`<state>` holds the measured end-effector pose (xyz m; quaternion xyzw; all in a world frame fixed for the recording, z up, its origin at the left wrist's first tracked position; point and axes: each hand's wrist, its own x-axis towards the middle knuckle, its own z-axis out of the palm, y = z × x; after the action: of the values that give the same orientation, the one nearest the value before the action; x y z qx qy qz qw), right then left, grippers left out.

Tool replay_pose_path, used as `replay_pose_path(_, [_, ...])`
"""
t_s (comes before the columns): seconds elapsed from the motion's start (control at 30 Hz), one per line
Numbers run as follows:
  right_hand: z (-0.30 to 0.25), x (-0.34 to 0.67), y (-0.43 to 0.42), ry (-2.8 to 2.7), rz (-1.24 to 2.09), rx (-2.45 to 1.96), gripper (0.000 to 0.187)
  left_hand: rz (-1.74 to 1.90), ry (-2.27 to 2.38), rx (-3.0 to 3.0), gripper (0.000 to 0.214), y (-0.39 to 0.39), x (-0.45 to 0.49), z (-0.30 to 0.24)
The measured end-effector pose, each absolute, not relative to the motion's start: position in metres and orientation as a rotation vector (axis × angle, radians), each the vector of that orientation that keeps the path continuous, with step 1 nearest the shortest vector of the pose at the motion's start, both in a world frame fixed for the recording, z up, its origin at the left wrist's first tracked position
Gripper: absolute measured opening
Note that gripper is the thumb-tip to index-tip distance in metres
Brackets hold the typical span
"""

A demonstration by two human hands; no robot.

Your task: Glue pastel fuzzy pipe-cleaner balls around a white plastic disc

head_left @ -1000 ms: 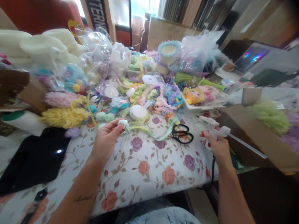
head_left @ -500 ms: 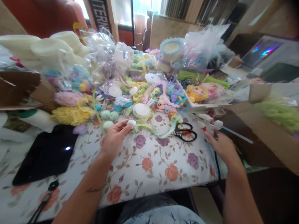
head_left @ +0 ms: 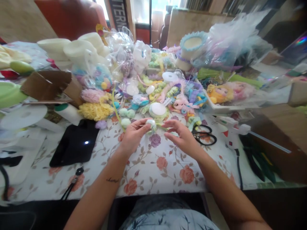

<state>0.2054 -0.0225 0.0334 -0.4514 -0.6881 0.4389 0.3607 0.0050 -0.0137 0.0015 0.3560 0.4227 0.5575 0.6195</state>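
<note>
In the left grip, pinched, sits a small pale piece; just beside it, the right grip hovers, spread.

2 bare forearms, dark script-like tattoo on the left, pale blue garment, dark leaf print

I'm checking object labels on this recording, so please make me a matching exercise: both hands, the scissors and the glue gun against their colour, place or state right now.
Column 1
1. left hand
2. right hand
3. scissors
4. glue gun

Column 2
A. white, with a pale stick jutting out
B. open, gripping nothing
C. black, on the flowered cloth
D. pinching a small pale piece

Right pairs: 1-D, 2-B, 3-C, 4-A
</note>
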Motion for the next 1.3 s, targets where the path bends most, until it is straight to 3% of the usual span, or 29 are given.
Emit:
replay_pose_path(0.1, [0.024,0.188,-0.012,-1.707,1.309,-1.048,0.042,1.280,0.982,0.839,0.032,-0.014,0.004,0.002])
replay_pose_path(0.43, [0.005,0.188,-0.021,-1.257,1.701,-0.984,0.030,1.237,1.020,0.838,0.031,-0.016,0.008,0.004])
replay_pose_path(0.67, [-0.004,0.193,-0.016,-1.098,1.890,-0.876,0.034,1.196,1.035,0.899,0.028,-0.017,0.008,0.002])
replay_pose_path(1.3, [-0.006,0.195,-0.015,-0.990,1.984,-0.869,0.031,1.211,0.990,0.956,0.020,-0.016,0.009,0.000])
